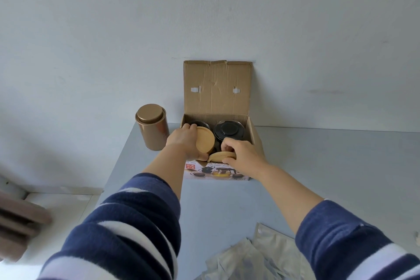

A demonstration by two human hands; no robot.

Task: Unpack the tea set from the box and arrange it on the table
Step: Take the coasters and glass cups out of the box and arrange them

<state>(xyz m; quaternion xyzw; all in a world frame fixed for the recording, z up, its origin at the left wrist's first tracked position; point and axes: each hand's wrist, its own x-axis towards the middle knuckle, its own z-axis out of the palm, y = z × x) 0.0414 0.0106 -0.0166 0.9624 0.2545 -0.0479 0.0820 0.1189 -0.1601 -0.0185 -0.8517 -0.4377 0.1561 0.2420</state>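
Now both hands are over the open box (255,141) on the worktop (218,202): left hand (183,142) grips a tilted wooden coaster (205,141), right hand (242,153) pinches another wooden coaster (221,156) at the box's front edge.

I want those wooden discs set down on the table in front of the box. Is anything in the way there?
Nothing visible blocks it. The left hand and right hand each grip a wooden disc at the box. The table in front is bare; plastic bags lie nearer the person.
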